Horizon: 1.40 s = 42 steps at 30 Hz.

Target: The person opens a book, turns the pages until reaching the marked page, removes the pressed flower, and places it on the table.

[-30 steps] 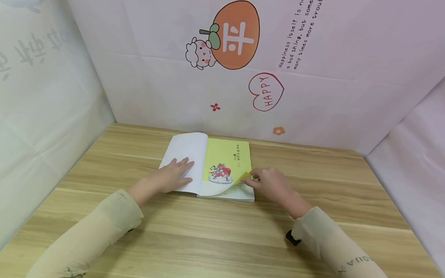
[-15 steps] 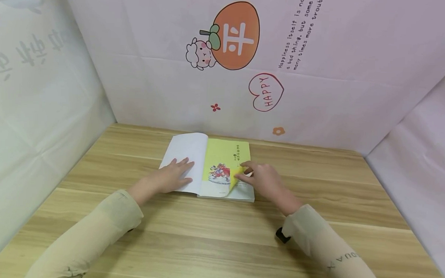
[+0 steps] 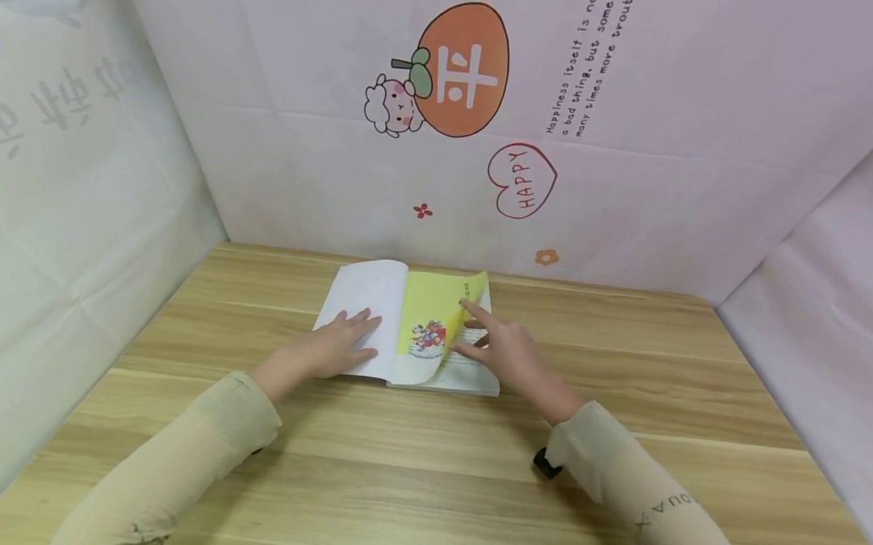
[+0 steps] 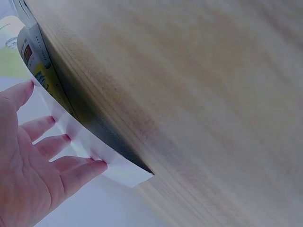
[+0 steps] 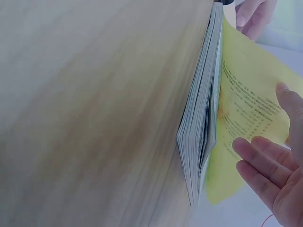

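An open book (image 3: 434, 329) lies at the back middle of the table. My left hand (image 3: 341, 344) rests with spread fingers on the white left-hand leaf (image 3: 366, 290). Its fingertips also show on that leaf in the left wrist view. At the right, a yellow page (image 3: 428, 296) with a cartoon figure curls up, its right edge lifted off the pages below. My right hand (image 3: 509, 349) touches this edge, thumb and index finger apart and fairly straight. The right wrist view shows the page's printed underside (image 5: 251, 104) beside the thumb and extended fingers, with the page block (image 5: 201, 109) below.
The wooden table (image 3: 413, 483) extends in front of the book and to both sides. A printed white cloth wall (image 3: 302, 177) rises right behind the book. More white cloth (image 3: 80, 232) hangs at the left and right.
My right hand has moved left, and its thumb and finger have spread. The yellow page has lifted further along its right edge, baring printed text beneath. My left hand stays put.
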Each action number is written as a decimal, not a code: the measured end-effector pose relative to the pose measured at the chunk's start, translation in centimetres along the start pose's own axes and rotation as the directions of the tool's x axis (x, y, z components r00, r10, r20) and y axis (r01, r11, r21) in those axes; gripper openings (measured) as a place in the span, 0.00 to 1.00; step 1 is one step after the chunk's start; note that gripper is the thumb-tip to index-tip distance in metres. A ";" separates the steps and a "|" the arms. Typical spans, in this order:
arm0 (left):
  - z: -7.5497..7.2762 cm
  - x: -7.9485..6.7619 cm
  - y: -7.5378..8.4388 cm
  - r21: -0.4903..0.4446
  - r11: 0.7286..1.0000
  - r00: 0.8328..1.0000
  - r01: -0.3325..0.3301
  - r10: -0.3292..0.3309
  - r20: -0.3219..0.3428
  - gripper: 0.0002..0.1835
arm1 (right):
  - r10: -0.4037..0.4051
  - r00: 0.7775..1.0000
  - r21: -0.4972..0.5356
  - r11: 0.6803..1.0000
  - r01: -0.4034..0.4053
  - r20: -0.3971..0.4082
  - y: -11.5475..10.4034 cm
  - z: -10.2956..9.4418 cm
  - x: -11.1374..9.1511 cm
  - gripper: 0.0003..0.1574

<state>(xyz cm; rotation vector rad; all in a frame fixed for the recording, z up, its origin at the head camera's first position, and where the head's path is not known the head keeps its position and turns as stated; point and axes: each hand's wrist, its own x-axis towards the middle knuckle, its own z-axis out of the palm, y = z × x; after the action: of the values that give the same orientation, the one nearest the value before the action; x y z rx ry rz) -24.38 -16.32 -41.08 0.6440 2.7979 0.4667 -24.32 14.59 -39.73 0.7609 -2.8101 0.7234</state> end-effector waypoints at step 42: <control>-0.8 -0.3 0.6 -0.054 0.997 0.991 -0.057 0.051 -0.120 0.30 | -0.157 0.963 0.102 0.985 0.137 0.220 -2.3 2.7 0.2 0.37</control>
<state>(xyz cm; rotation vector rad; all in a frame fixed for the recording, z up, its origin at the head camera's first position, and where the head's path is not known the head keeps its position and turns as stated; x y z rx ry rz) -24.13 -16.13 -40.07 0.7030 2.8715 0.6128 -23.32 11.46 -41.14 1.1224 -2.8947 0.7812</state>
